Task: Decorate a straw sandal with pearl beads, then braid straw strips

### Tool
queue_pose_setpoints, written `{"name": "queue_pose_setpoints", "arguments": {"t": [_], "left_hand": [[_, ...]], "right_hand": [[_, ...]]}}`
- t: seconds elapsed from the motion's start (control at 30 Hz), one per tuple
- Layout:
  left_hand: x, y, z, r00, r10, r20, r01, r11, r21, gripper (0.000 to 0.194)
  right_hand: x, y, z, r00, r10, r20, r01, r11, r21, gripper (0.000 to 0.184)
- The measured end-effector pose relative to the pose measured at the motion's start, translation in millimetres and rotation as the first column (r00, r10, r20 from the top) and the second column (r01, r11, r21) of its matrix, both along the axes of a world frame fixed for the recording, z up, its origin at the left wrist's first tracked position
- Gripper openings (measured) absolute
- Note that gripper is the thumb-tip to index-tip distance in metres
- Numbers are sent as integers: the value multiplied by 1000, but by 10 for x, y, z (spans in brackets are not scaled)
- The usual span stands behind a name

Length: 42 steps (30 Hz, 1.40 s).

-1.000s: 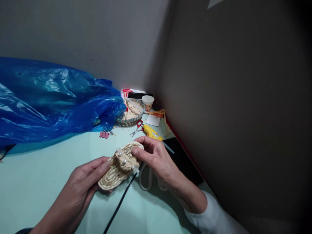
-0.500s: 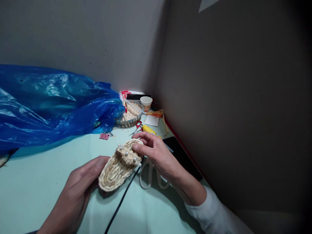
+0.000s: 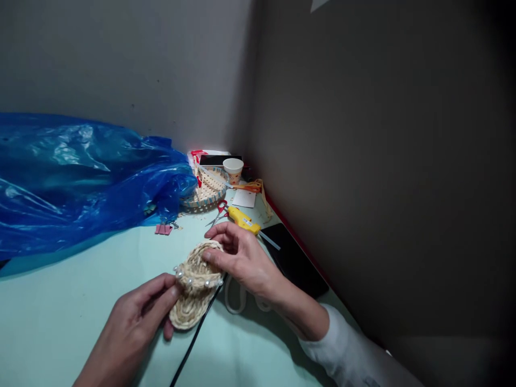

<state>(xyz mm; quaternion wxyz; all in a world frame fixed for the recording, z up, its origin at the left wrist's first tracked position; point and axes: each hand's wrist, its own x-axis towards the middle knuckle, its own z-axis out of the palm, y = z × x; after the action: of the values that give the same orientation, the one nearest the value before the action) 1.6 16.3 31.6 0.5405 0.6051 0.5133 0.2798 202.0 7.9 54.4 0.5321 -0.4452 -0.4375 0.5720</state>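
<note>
Between my hands is a small woven straw slipper point(image 3: 192, 309), with a braided strap point(image 3: 197, 281) across it that carries several white pearl beads. My left hand point(image 3: 141, 317) pinches the slipper's left edge near the strap, thumb on top and fingers partly hidden beneath. At the far end, my right hand point(image 3: 242, 258) grips the sole with its thumb on the upper face and fingers behind. Under my right wrist lie white-handled scissors point(image 3: 235, 296), partly covered. A black cord point(image 3: 193, 338) runs beneath the slipper.
Beyond my right hand lie a yellow glue gun point(image 3: 243, 219), red-handled scissors point(image 3: 221, 207) and a black tablet-like slab point(image 3: 294, 258). Farther back are a woven basket point(image 3: 205, 201) and paper cup point(image 3: 233, 170). Blue plastic point(image 3: 88, 183) and a pink clip point(image 3: 163, 230) are left.
The slipper has turned more upright, its strap facing me more. My left hand has shifted up from its near end to the strap's side. The view has swung slightly right.
</note>
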Motion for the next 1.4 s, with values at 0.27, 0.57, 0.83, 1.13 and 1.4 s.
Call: {"name": "queue_pose_setpoints", "arguments": {"t": [0.27, 0.57, 0.83, 1.13, 1.4], "left_hand": [[-84, -37, -23, 974, 209, 89, -212, 977, 29, 39], [-9, -7, 43, 859, 341, 381, -219, 919, -329, 60], [-23, -11, 69, 818, 357, 450, -197, 910, -365, 65], [69, -39, 69, 809, 333, 484, -170, 921, -350, 84], [45, -94, 103, 817, 361, 450, -272, 929, -253, 76]], "right_hand": [[-3, -21, 37, 999, 39, 3, -40, 997, 67, 42], [11, -67, 64, 962, -97, 255, 33, 969, 245, 20], [-70, -136, 8, 817, -221, 533, -63, 884, 464, 20], [-169, -190, -18, 849, -228, 478, -45, 868, 495, 14], [-262, -309, -41, 865, -289, 411, -14, 805, 593, 17]]}}
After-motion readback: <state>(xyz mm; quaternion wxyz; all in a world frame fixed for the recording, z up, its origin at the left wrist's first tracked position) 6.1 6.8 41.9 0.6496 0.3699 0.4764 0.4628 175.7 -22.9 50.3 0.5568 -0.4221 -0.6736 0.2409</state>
